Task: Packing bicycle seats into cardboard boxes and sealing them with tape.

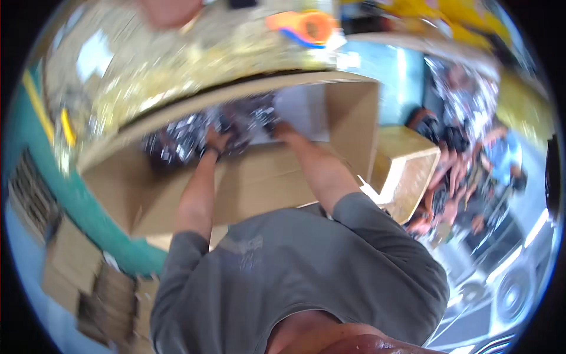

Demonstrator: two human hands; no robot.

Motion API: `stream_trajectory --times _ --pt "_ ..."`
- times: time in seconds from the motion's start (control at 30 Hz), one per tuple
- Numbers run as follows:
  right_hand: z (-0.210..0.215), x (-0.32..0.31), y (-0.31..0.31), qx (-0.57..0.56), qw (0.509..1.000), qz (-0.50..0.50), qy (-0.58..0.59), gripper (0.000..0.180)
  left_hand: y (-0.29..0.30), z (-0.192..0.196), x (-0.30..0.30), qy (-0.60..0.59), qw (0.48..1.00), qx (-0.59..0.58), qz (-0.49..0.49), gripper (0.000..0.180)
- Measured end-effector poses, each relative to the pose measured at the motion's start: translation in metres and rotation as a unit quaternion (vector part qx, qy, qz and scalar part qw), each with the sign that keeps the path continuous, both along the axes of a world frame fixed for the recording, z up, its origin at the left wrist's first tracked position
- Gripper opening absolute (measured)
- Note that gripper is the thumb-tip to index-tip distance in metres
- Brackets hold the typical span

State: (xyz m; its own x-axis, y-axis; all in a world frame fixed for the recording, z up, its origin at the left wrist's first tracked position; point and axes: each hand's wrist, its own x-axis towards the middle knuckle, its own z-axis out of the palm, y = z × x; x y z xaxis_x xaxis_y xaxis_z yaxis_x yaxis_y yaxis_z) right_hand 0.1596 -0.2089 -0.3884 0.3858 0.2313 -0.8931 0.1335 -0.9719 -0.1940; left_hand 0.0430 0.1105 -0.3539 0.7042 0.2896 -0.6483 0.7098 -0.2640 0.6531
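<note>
A large open cardboard box (259, 187) stands right in front of me, and both my arms reach down into it. Inside, along its far wall, lie dark items in shiny clear plastic wrapping (177, 141); blur hides their kind. My left hand (219, 140), with a dark band at the wrist, touches the wrapped items. At their right end is my right hand (284, 129), its fingers smeared and partly hidden. Whether either hand grips the wrapping cannot be made out. A white sheet or panel (303, 112) shows in the box's right part.
Beyond the box, a table covered with clear plastic (135, 71) holds an orange tape dispenser (309, 26). A smaller brown box (407, 156) stands at right, near more plastic-wrapped goods (466, 100) and other people (501, 156). Flattened cardboard (73, 259) is at lower left.
</note>
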Motion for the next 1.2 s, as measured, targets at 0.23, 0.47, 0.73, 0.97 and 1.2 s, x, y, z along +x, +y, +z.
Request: stream_trajectory --times 0.23,0.47,0.73,0.97,1.2 --pt "0.370 0.047 0.076 0.593 0.803 -0.033 0.039 0.074 0.070 0.018 -0.060 0.254 0.914 0.164 -0.270 0.110" --pt "0.478 0.269 -0.332 0.451 0.767 -0.380 -0.254 0.052 -0.063 0.273 0.006 -0.064 0.976 0.195 -0.069 0.071" --pt "0.357 0.505 -0.510 0.032 0.509 -0.798 -0.322 0.132 -0.321 0.462 0.215 -0.223 0.969 -0.015 -0.106 0.061" --pt "0.381 0.316 -0.459 0.372 0.535 -0.651 -0.389 0.050 -0.500 0.458 0.363 -0.207 0.936 -0.259 -0.119 0.077" --pt "0.424 0.295 -0.504 0.403 0.828 -0.176 -0.347 0.017 -0.509 0.434 0.327 -0.156 0.958 -0.239 -0.010 0.070"
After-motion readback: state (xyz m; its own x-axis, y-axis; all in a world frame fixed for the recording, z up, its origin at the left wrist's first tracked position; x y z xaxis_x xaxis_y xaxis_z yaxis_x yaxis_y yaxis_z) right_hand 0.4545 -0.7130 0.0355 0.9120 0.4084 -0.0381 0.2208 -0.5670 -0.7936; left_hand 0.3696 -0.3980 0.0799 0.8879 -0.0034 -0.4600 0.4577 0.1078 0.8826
